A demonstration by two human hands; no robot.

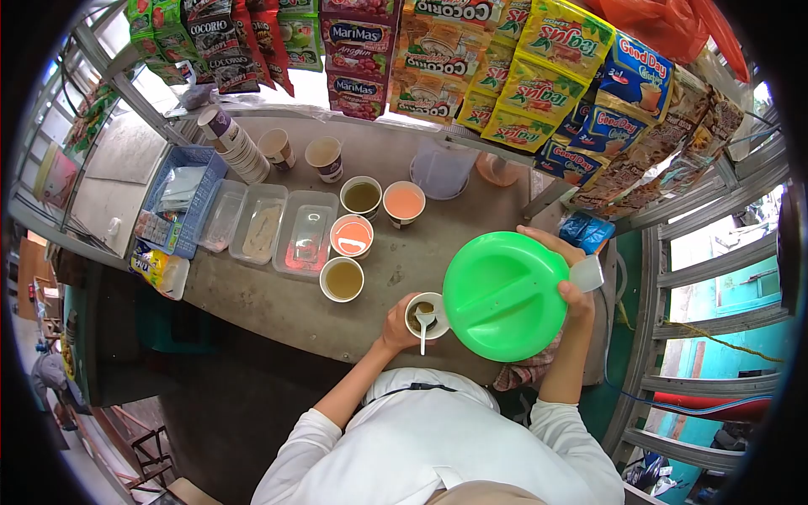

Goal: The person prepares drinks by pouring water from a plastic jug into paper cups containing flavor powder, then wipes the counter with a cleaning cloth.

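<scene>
My left hand [399, 323] is wrapped round a paper cup [438, 325] near the table's front edge. A white plastic spoon [423, 326] stands in that cup, in a dark greenish liquid. My right hand [571, 273] grips the handle of a pitcher with a green lid [505, 295], held beside the cup; its spout is hidden under the lid. Farther left stand a cup of olive-coloured drink [343, 280] and a cup of pink drink [351, 236]. Behind them are a darker greenish drink [363, 197] and another pink drink [404, 202].
Clear plastic boxes [303, 231] and a blue basket [183, 189] line the left side. Stacked cups [236, 147] and a lidded pale container [440, 168] stand at the back. Drink sachets [547, 76] hang overhead. A cloth [528, 370] lies at the front edge.
</scene>
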